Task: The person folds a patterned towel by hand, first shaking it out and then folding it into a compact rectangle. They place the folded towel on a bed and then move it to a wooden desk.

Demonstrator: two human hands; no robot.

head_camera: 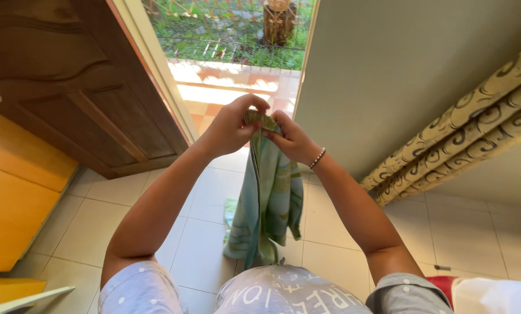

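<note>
I hold a pale green and blue patterned cloth [270,197] up in front of me by its top edge. My left hand [232,125] pinches the gathered top from the left. My right hand [293,138], with a beaded bracelet on its wrist, pinches the same edge from the right, and the two hands touch. The cloth hangs down in folds, and its lower end reaches the white tiled floor [97,227].
An open brown wooden door [80,75] stands to the left, with a sunlit tiled porch [231,87] and grass beyond. A grey wall [400,70] and a patterned curtain [475,128] are to the right. An orange cabinet [16,192] stands at far left.
</note>
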